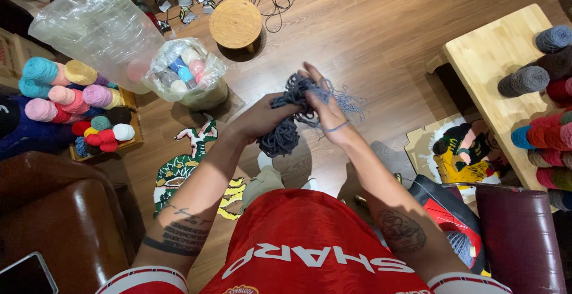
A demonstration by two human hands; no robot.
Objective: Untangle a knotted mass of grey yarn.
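Note:
Both my hands are raised in front of me over the wooden floor, working a tangle of grey-blue yarn [285, 128]. My left hand [262, 117] grips the thick bunched part of the yarn from the left. My right hand [322, 100] is upright with fingers spread, and loose strands loop around its fingers and wrist, with frayed ends trailing to the right. The two hands touch at the yarn.
A wooden rack of coloured yarn balls [74, 100] stands at left, beside clear plastic bags [187, 73] of yarn. A round wooden stool [235, 23] and cables lie ahead. A wooden table [491, 67] with yarn rolls is at right. Tufted rug pieces [185, 163] lie on the floor.

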